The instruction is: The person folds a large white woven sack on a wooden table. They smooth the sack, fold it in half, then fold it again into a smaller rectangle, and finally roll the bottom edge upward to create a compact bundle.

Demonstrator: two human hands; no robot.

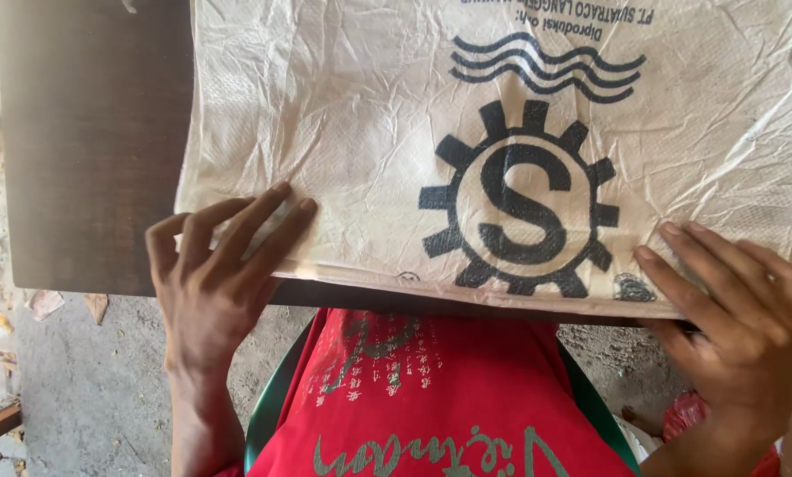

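Observation:
A cream woven plastic sack [343, 150] lies flat on a dark brown table [87, 141], printed with a dark gear-shaped emblem and wavy lines. My left hand [211, 274] rests on the sack's near left corner, fingers spread flat on it, thumb at the table edge. On the near right edge of the sack, my right hand [731, 318] presses down with flat fingers. Neither hand grips it; both lie on top.
I sit in a green chair [268, 406], wearing a red shirt [431, 397]. Below the table is a dusty concrete floor [87, 389] with small scraps. A red object [683, 411] lies on the floor at the lower right.

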